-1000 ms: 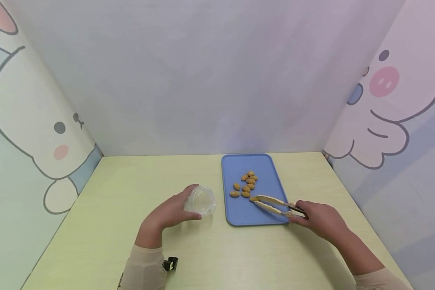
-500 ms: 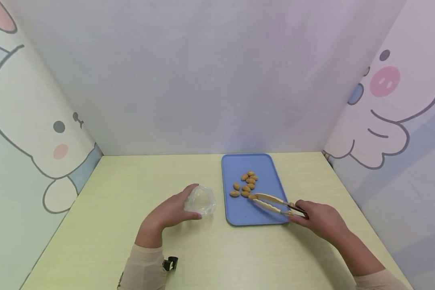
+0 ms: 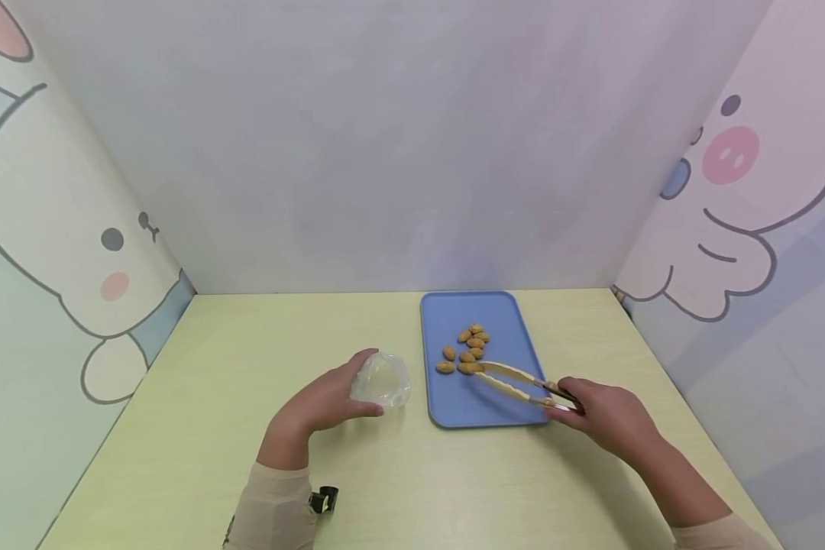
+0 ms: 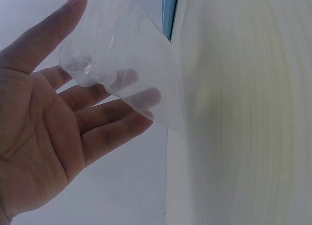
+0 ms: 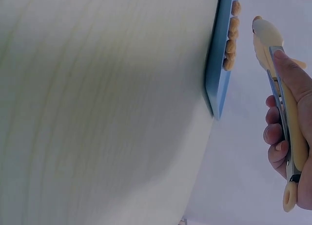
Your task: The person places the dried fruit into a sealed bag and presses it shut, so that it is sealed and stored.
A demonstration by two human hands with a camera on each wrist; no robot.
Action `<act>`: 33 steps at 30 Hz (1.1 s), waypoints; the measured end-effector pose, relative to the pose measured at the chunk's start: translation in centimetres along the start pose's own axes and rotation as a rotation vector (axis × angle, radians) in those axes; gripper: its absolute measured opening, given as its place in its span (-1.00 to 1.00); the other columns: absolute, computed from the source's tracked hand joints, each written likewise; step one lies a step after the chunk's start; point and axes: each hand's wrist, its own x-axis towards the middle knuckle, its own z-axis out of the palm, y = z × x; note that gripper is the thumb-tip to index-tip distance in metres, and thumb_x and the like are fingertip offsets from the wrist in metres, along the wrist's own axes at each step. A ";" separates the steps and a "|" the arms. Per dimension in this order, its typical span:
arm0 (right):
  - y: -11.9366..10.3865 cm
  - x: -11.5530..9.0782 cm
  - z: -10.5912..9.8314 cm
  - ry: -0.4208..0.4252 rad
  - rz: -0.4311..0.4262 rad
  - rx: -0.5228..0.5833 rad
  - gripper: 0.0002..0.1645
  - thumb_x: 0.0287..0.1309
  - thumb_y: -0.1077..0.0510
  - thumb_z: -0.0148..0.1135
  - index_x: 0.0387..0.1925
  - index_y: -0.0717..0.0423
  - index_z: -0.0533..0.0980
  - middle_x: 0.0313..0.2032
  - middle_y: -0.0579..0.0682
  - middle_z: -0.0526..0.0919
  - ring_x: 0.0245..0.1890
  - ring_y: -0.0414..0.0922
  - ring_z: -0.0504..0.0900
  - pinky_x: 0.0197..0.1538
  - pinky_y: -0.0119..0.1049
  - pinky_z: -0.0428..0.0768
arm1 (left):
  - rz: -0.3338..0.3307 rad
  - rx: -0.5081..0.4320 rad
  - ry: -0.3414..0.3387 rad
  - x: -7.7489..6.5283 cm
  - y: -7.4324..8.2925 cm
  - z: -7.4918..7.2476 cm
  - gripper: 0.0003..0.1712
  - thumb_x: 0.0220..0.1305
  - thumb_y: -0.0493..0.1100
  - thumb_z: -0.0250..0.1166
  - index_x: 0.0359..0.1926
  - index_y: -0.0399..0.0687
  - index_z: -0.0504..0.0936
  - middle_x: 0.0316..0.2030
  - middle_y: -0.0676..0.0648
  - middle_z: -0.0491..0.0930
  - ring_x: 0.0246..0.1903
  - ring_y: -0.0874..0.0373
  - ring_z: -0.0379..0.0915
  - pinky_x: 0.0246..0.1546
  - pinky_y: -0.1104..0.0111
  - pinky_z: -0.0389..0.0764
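Observation:
My left hand point(image 3: 326, 397) holds a clear plastic bag point(image 3: 383, 380) with its mouth open, thumb on one side and fingers on the other. In the left wrist view, fingertips show through the film of the bag point(image 4: 122, 54). My right hand point(image 3: 608, 416) grips cream-and-metal tongs point(image 3: 512, 372) by the handles, thumb along one arm in the right wrist view point(image 5: 297, 81). The tong tips are at a brown almond-like nut point(image 3: 477, 368) on the blue tray point(image 3: 454, 405). Several similar nuts point(image 3: 475, 343) lie loosely grouped on the tray, left of and beyond the tips.
The pale wooden table point(image 3: 247, 344) carries the tray right of centre, with the bag just left of it. A grey wall point(image 3: 385, 153) stands behind, and walls with cartoon animals flank both sides. A black strap clip point(image 3: 323, 500) sits by the left sleeve.
The tong tips have shifted slightly left and away from me, and the nut at them has moved up against another nut. My left hand and the bag hold nearly still.

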 end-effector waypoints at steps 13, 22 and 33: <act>-1.2 0.0 -0.6 0.066 -0.029 0.019 -0.61 -0.03 -0.34 0.40 -0.32 -0.30 0.47 -0.61 -0.42 0.23 -0.66 -0.43 0.17 -0.59 -0.40 0.16 | 0.013 0.007 -0.007 0.0 0.0 0.1 0.10 -0.04 0.23 0.52 0.46 0.39 0.11 0.11 0.01 0.51 -0.02 0.11 0.45 0.03 0.06 0.49; -2.0 0.4 -1.2 0.134 -0.084 0.020 -0.59 -0.11 -0.24 0.49 -0.35 -0.29 0.44 -0.59 -0.46 0.24 -0.67 -0.46 0.14 -0.61 -0.44 0.12 | 0.026 0.012 -0.005 0.3 0.2 0.0 0.09 -0.03 0.21 0.52 0.47 0.37 0.11 0.13 0.01 0.51 0.00 0.10 0.45 0.04 0.05 0.49; -3.1 0.2 -1.5 0.197 -0.138 0.017 -0.54 -0.19 -0.22 0.54 -0.28 -0.23 0.51 -0.53 -0.48 0.40 -0.66 -0.53 0.19 -0.61 -0.48 0.17 | 0.034 0.019 -0.011 0.2 0.1 0.4 0.10 -0.02 0.23 0.51 0.47 0.35 0.10 0.11 0.00 0.51 -0.02 0.11 0.45 0.03 0.06 0.49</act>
